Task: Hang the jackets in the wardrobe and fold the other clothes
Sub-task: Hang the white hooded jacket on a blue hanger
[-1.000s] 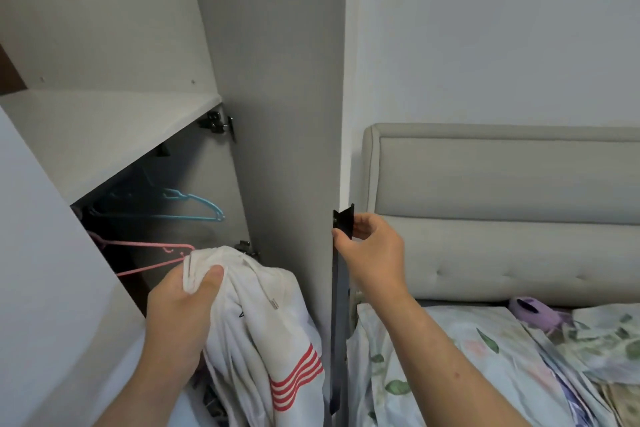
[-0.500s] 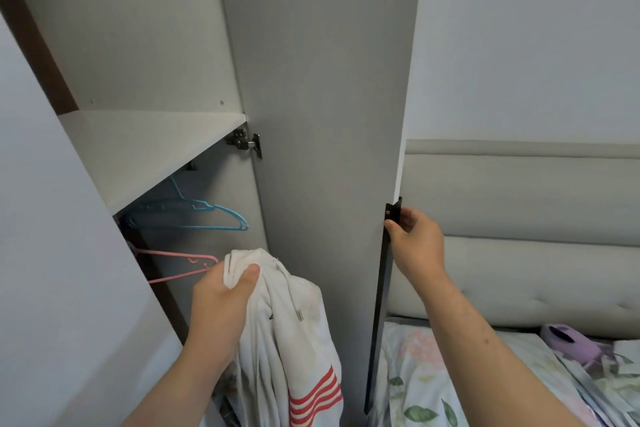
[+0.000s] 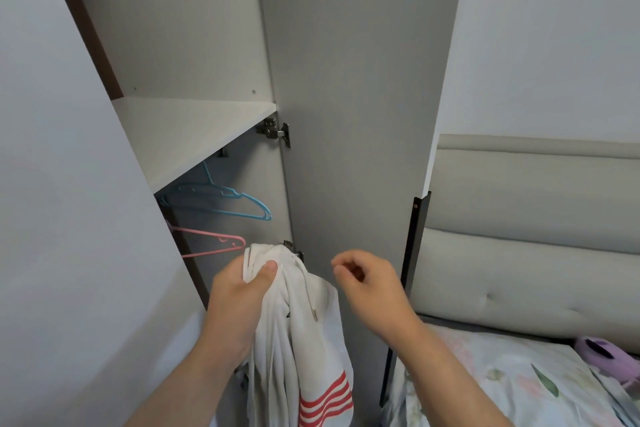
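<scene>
My left hand (image 3: 239, 302) grips the top of a white jacket (image 3: 304, 340) with red stripes and a drawstring, which hangs down in front of the open wardrobe. My right hand (image 3: 370, 291) hovers just right of the jacket, fingers loosely curled, holding nothing. Inside the wardrobe, under the white shelf (image 3: 187, 128), a blue hanger (image 3: 225, 199) and a pink hanger (image 3: 211, 243) hang on a rail that is hidden by the shelf.
The open grey wardrobe door (image 3: 349, 114) stands edge-on ahead, its black handle strip (image 3: 412, 243) at the right edge. Another door panel (image 3: 62, 184) fills the left. A padded headboard (image 3: 530, 236) and a floral-covered bed (image 3: 502, 388) with a purple item (image 3: 602, 357) lie to the right.
My right hand has let go of the door's black handle strip and moved left toward the jacket. The door stands wider open, and the view has shifted left and up.
</scene>
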{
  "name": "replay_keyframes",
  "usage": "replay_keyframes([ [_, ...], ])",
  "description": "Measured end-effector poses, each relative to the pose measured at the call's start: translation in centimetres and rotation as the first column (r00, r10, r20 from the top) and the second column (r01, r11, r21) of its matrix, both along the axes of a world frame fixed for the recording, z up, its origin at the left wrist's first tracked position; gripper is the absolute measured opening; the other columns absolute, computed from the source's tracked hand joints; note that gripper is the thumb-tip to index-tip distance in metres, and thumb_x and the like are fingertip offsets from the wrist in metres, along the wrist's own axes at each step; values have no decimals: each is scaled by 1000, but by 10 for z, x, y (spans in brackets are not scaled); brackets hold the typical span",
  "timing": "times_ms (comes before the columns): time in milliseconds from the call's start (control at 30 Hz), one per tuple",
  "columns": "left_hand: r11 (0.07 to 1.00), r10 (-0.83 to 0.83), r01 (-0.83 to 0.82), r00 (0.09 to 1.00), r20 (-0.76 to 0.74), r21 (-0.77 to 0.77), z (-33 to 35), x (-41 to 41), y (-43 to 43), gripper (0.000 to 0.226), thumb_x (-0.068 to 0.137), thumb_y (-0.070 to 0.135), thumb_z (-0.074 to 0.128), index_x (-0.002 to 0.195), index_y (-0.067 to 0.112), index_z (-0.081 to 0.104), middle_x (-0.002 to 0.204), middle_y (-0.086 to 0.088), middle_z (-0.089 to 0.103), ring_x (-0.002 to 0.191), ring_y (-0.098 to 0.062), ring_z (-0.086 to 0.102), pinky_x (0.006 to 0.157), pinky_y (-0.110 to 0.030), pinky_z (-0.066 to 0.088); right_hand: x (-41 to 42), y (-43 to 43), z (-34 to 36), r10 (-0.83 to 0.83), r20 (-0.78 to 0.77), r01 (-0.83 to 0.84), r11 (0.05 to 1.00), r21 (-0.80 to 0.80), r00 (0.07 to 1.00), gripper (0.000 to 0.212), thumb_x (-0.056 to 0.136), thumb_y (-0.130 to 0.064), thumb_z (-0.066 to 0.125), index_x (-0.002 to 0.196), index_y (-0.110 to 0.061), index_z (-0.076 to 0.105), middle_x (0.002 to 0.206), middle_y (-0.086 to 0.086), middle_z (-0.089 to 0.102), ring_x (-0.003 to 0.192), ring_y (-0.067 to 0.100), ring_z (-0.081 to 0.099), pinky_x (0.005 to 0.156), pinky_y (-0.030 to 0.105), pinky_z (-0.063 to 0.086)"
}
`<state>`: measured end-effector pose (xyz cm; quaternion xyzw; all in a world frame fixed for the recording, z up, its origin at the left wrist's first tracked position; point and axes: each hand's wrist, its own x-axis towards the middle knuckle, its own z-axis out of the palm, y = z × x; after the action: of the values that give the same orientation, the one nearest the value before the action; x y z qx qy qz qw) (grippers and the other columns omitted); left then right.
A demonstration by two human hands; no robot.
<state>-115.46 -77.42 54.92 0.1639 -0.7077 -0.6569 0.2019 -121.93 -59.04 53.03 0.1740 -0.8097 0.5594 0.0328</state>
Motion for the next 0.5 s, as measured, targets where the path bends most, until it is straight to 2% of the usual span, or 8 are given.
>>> replay_keyframes([
  [67,997,-32,32,999,-5,70,0,5,1,20,98,9,57,103,19,73,95,-1,77,89,-21,74,78,-37,55,14,-20,1,212,127,-209,977,-33,969,24,93,-13,63,86,-34,71,80,-14,70,73,-1,61,70,13,49],
  [133,989,-66,68,998,-15,134,1,12,-1,24,99,4,52,106,16,72,100,-10,76,94,-30,73,85,-44,55,21,-35,4,276,177,-259,959,-117,945,12,93,-13,65,89,-17,75,80,-5,70,72,4,60,74,27,54],
  [200,980,-98,101,995,-22,173,2,18,-3,29,99,1,49,109,16,72,103,-12,75,96,-32,72,87,-45,55,27,-44,6,292,203,-250,945,-211,935,11,93,-13,67,89,-6,74,75,1,65,69,9,57,73,35,55],
  [267,970,-125,129,992,-33,206,2,25,-5,31,99,-1,46,110,15,71,104,-12,75,97,-32,72,84,-43,57,33,-51,9,308,208,-255,935,-248,928,14,91,-15,69,87,-1,71,70,3,59,66,13,52,66,34,50],
  [400,928,-198,212,977,-76,307,3,38,-8,36,97,-6,42,112,10,70,105,-19,74,97,-36,71,76,-37,60,42,-60,13,312,198,-254,928,-272,929,24,91,-16,70,85,7,65,67,6,51,65,16,44,63,32,39],
  [500,941,-192,209,977,-89,266,1,48,-15,36,96,-9,45,114,11,70,108,-17,74,102,-35,70,86,-42,57,49,-66,14,308,213,-240,926,-292,927,24,92,-18,69,84,5,66,66,5,52,63,14,45,62,29,41],
])
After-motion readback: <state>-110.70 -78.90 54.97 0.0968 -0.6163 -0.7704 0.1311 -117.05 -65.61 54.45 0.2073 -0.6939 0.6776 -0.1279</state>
